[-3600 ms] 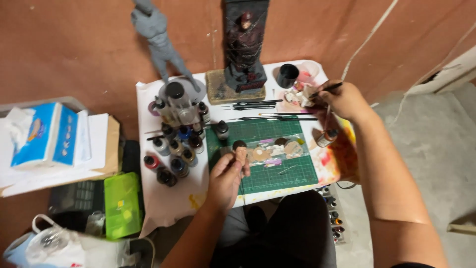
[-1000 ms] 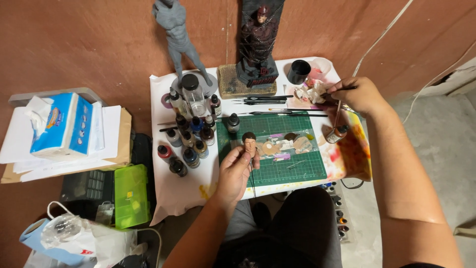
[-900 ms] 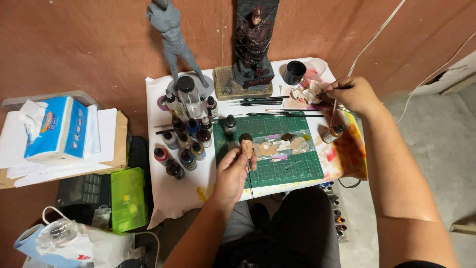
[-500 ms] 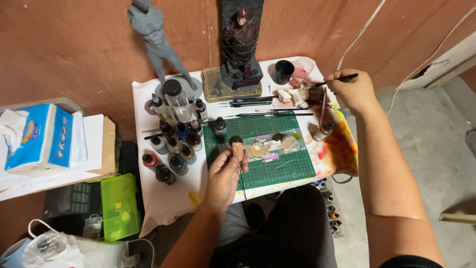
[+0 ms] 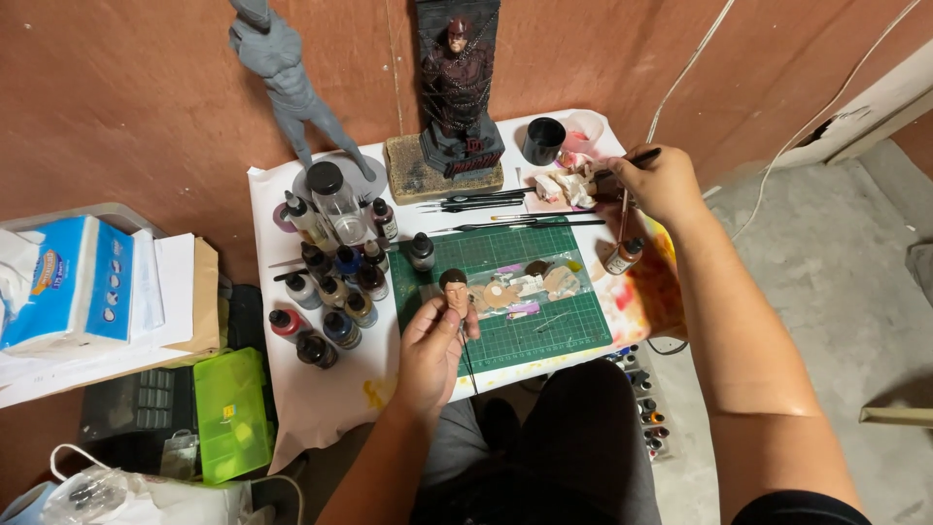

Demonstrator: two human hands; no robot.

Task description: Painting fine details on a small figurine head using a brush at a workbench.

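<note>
Now left hand (image 5: 432, 345) grips small figure head (image 5: 454, 285) over green cutting mat (image 5: 544, 335) — right hand (image 5: 661, 180) pinches paintbrush (image 5: 637, 157)

Small flesh-toned miniature head (image 5: 454, 289) upright above green mat (image 5: 505, 292).

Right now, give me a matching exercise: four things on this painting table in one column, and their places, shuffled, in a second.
Things:
1. miniature head
2. paintbrush
3. grey figure
4. green plastic box

Places:
A. leaning against the wall, far left of the table
B. in the left hand, over the green cutting mat
C. down beside the table, on the left
D. in the right hand, near the black cup

Pairs: 1-B, 2-D, 3-A, 4-C
</note>
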